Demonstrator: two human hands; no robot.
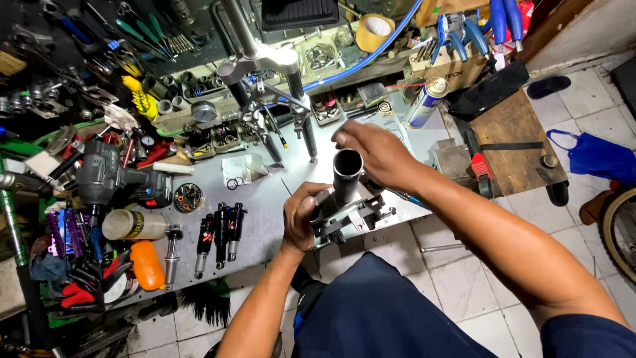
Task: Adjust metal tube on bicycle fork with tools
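Black tube (pixel 346 174) upright in vise (pixel 348 215) at desk (pixel 265 199) edge, frame centre. Left hand (pixel 301 222) wrapped around vise's left side. Right hand (pixel 371 151) above-right of tube, fingers loosely curled behind its rim, holding nothing visible. Three shock absorbers (pixel 218 235) lie left.

We note four items, placed against the left hand (pixel 301 222) and the right hand (pixel 374 151).

A spray can (pixel 426 101), white body with a blue label panel and a red cap end, lies tilted just beyond and to the right of the right hand.

A cardboard box (pixel 442 66), tan with dark print, stands farther back behind that can.

A cylindrical bottle (pixel 132 225), cream with a black and yellow label band, lies on its side well to the left of the left hand.

A clear plastic bag (pixel 248 169) lies beyond the left hand, near it.
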